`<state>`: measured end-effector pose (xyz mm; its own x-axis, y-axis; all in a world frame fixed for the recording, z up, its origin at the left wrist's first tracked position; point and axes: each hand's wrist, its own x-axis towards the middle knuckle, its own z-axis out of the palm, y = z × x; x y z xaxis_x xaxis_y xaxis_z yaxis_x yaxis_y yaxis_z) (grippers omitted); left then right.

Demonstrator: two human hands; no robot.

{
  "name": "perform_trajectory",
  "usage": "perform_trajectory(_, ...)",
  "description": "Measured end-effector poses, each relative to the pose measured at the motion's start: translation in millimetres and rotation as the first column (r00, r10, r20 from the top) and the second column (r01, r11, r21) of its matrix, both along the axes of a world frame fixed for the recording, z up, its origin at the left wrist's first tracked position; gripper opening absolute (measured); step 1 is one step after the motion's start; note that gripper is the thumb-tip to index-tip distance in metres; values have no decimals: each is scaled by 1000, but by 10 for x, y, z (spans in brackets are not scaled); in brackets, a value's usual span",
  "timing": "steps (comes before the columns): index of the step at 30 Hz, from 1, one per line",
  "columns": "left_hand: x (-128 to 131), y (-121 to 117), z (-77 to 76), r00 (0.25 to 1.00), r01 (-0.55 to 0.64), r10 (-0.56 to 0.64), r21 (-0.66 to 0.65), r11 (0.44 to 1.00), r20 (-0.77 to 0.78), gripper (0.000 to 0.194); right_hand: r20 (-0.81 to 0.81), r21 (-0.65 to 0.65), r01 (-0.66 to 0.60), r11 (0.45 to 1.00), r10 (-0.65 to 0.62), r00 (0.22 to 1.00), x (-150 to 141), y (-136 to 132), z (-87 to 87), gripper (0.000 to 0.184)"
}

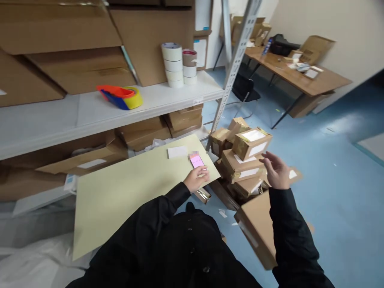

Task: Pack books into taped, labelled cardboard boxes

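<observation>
A smartphone [197, 161] with a pink screen lies near the right end of a pale yellow board-like tabletop [135, 188]. At its lower end is my left hand [196, 179], its fingers loosely curled and apart, touching or just over the phone's edge. I see no grip around the phone. A small white box or pad [177, 152] sits to the left of the phone. My right hand [276, 172] is raised in the air beside the stacked cartons [252, 142], fingers bent and thumb apart, with nothing visible in it.
Above the tabletop runs a grey shelf [168, 98] with tape rolls [173, 66], a colourful tape dispenser [121, 97] and large cartons [75, 68]. A metal post [237, 60] stands at its end. A big carton [259, 224] is below my right arm. A wooden desk [300, 76] stands behind.
</observation>
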<state>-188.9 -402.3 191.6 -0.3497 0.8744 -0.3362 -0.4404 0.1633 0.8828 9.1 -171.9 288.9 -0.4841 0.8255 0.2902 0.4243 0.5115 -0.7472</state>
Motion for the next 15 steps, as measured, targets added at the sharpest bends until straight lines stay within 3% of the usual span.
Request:
perform_trajectory(3,-328,-536,-271,978,-202,195,-105,974,-79,63,181,-43,-206,978,211,961,-455,-177,-389,48)
perform_trajectory(5,-429,-912,-454,927,-345,298,-204,916,-227,58,325,-35,-325,945,318,891,-758,-335,-717,45)
perform_trajectory(6,-443,-1081,-536,899,-387,295,-269,882,-324,56,411,-30,-384,923,361,837,-896,-426,-894,44)
perform_trajectory(8,-418,-1345,-663,862,-391,171,-411,824,-477,51,591,-37,-475,879,403,699,-1124,-612,-1250,45)
perform_trajectory(10,-349,-1498,-742,844,-321,-14,-525,788,-536,49,745,-105,-497,861,399,535,-1278,-778,-1573,48)
perform_trajectory(13,-229,-1571,-809,818,-227,-185,-602,766,-545,49,865,-257,-425,868,402,299,-1404,-941,-1938,50)
perform_trajectory(15,-159,-1580,-855,822,-196,-223,-628,754,-524,50,893,-309,-372,875,402,204,-1455,-985,-2103,53)
